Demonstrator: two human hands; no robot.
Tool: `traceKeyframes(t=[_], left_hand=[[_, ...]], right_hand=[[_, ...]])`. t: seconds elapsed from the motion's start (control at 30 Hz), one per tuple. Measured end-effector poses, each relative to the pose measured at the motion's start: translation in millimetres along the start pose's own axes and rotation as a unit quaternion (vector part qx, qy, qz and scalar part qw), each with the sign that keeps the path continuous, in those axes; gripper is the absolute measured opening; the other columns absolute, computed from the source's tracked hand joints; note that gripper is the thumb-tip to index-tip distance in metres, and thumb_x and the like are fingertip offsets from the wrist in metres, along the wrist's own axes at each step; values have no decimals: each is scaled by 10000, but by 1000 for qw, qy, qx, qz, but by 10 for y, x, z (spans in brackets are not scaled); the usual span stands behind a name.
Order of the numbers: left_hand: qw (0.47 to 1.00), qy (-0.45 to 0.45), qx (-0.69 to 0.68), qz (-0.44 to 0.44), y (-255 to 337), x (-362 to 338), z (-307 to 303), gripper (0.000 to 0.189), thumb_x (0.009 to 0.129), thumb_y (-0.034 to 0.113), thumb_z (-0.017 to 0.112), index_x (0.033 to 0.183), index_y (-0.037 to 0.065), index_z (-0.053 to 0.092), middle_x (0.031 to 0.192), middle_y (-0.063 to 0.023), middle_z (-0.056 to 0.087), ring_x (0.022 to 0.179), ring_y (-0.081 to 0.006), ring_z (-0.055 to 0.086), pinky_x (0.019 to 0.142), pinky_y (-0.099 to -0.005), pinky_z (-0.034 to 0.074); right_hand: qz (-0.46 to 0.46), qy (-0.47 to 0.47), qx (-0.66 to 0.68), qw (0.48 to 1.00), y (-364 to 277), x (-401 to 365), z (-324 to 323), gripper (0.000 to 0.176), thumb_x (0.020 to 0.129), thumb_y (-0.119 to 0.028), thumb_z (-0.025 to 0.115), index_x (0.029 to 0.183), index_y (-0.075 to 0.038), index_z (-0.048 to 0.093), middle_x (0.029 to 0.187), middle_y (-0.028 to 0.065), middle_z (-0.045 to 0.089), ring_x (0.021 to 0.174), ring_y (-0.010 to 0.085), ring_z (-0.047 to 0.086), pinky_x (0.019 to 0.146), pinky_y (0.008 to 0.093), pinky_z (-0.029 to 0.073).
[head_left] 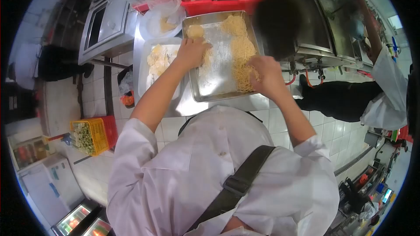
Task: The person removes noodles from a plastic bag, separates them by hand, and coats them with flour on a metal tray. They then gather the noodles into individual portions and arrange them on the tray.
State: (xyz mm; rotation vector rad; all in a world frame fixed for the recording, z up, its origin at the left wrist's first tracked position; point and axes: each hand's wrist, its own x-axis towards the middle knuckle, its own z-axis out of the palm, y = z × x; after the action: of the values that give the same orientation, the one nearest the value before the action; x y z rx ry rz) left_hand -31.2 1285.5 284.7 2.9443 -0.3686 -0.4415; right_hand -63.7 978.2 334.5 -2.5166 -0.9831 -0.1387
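Observation:
A rectangular metal tray (217,78) lies before me, with clumps of thin yellow noodles (242,52) along its right side. More noodles (195,31) sit in its upper left corner. Over the tray's left side, my left hand (193,53) has its fingers curled down around a small bunch of noodles, partly hidden by the hand. At the lower right, my right hand (266,75) bends its fingers onto the edge of the noodle pile, thumb and fingertips gripping strands there. The bare tray bottom between the hands looks dusted with white powder.
Left of the tray stands a white container (145,67) with floury pale pieces, below a clear plastic bowl (153,22). A red crate (247,3) is behind. A dark round blurred shape (280,22) is close at the right. Another person's dark trousers (341,100) show farther right.

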Motion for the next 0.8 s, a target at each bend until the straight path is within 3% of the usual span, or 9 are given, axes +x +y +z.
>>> traceKeyframes(t=[0.03, 0.1, 0.17, 0.27, 0.37, 0.4, 0.47, 0.6, 0.8], left_hand=[[1000, 0, 0, 0, -5, -24, 39, 603, 779, 161, 715, 1354, 265, 566, 1454, -128, 440, 1331, -382, 389, 1148, -496, 253], [994, 98, 53, -5, -61, -46, 270, 598, 825, 146, 627, 1409, 161, 497, 1461, -160, 428, 1353, -391, 366, 1150, -545, 222], [986, 137, 88, 20, -111, -34, 537, 607, 836, 164, 600, 1423, 106, 459, 1483, -186, 391, 1379, -399, 329, 1150, -583, 188], [984, 166, 61, 9, 190, -185, 569, 646, 845, 202, 583, 1442, 30, 408, 1529, -230, 304, 1422, -414, 255, 1146, -641, 134], [963, 237, -116, 45, 758, -435, 1033, 668, 857, 266, 607, 1455, 51, 401, 1579, -235, 201, 1459, -431, 168, 1124, -700, 110], [963, 236, -117, 46, 958, -597, 913, 668, 857, 266, 607, 1455, 51, 401, 1579, -235, 201, 1459, -431, 168, 1124, -700, 110], [992, 9, -125, 21, 1264, -840, 402, 713, 858, 349, 636, 1476, 96, 386, 1580, -222, 210, 1470, -461, 105, 1089, -748, 106], [982, 128, 12, -142, 695, -765, 251, 742, 901, 461, 591, 1515, 139, 324, 1604, -210, 135, 1467, -475, 75, 1049, -790, 48], [943, 167, 20, -286, 282, -1509, 482, 648, 932, 419, 554, 1487, 140, 371, 1576, -189, 227, 1470, -432, 136, 1054, -784, 47]], right_hand=[[0, 0, 0, 1000, -33, -99, 40, 332, 799, -161, 685, 1114, -84, 617, 1187, 140, 611, 1098, 343, 565, 866, 413, 495], [303, -50, -9, 952, -20, -387, 318, 282, 877, -189, 634, 1099, -17, 603, 1001, 207, 654, 936, 364, 649, 778, 454, 515], [438, -166, 206, 859, 259, -605, 572, 296, 915, -219, 609, 1097, 13, 587, 821, 247, 651, 790, 390, 675, 714, 479, 524], [384, -90, 169, 903, 964, -962, 867, 314, 913, -226, 635, 1086, 29, 574, 763, 242, 651, 790, 342, 689, 703, 436, 533], [469, -90, 202, 855, 1077, -645, 344, 326, 921, -232, 635, 1096, 36, 569, 783, 221, 664, 782, 315, 692, 694, 404, 531], [428, -4, 176, 886, 1268, -722, 424, 347, 924, -231, 636, 1134, 32, 553, 830, 218, 672, 795, 308, 691, 692, 390, 531], [371, 139, 185, 900, 1344, -789, 574, 442, 932, -208, 618, 1274, 29, 468, 1056, 240, 652, 922, 348, 661, 790, 379, 521], [347, 137, 180, 910, 1231, -911, 860, 581, 927, -113, 532, 1449, 33, 324, 1341, 312, 506, 1231, 449, 518, 1035, 430, 406], [256, 85, 221, 937, 1452, -340, 875, 622, 908, -72, 517, 1484, 1, 294, 1337, 331, 503, 1250, 464, 502, 1046, 436, 402]])
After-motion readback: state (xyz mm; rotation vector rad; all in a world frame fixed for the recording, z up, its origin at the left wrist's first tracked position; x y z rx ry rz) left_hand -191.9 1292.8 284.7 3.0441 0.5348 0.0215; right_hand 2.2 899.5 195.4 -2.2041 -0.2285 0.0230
